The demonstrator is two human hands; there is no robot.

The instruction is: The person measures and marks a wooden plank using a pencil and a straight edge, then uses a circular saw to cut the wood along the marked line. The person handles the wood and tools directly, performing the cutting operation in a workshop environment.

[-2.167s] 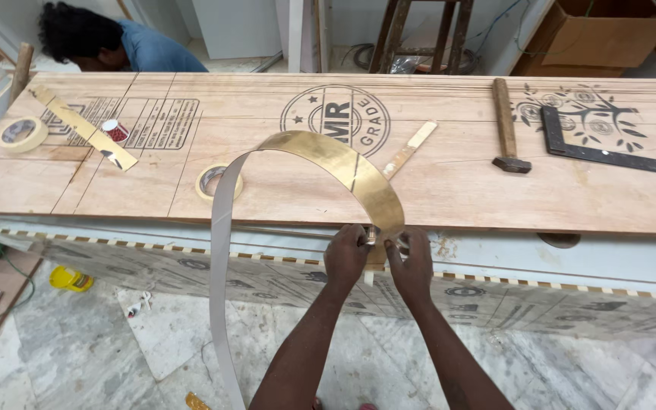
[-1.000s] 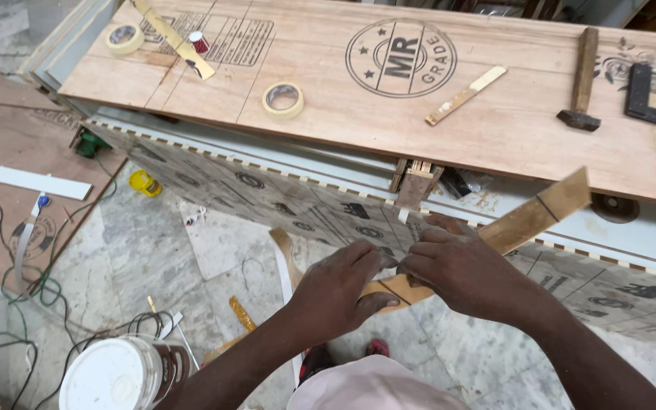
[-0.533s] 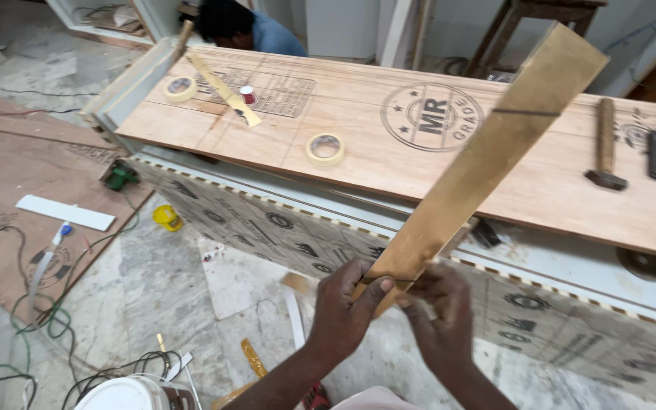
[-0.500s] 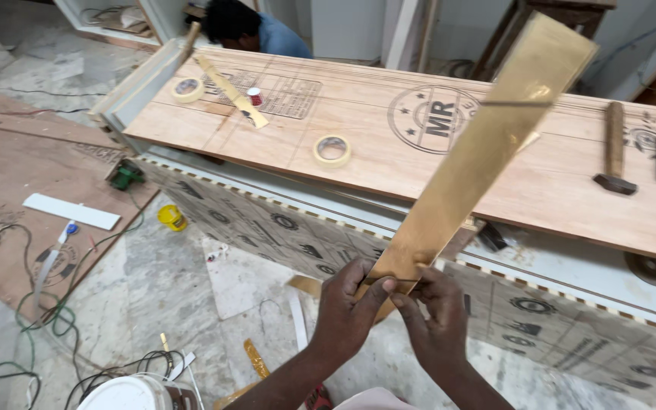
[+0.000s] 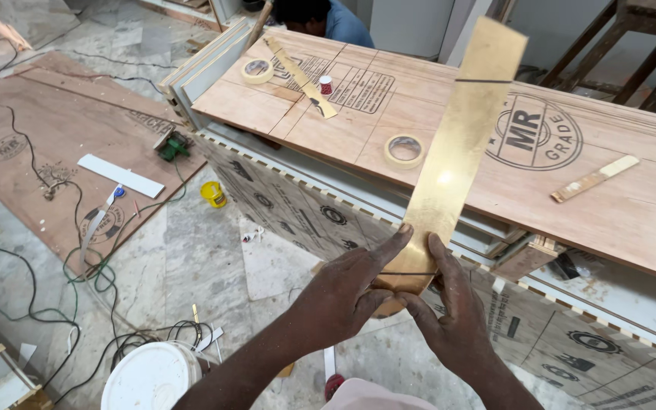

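Note:
A long shiny gold laminate strip [image 5: 461,137] rises at a slant from my hands toward the upper right, straight and glinting. My left hand [image 5: 347,292] pinches its lower end from the left, fingers stretched along the edge. My right hand [image 5: 453,311] grips the same lower end from the right, thumb on the strip's face. Both hands hover in front of the plywood workbench [image 5: 632,220], above the floor.
On the bench lie two masking tape rolls [image 5: 405,150], a small red-capped bottle [image 5: 326,84], a wooden stick [image 5: 594,178] and a gold offcut [image 5: 303,76]. A person [image 5: 320,17] crouches behind it. A white bucket [image 5: 153,377], cables [image 5: 47,304] and plywood sheet [image 5: 47,129] occupy the floor.
The strip, bent into an arc earlier, now stands straight and tilted up to the right. My view has swung left and down toward the floor; both hands keep hold of the lower end.

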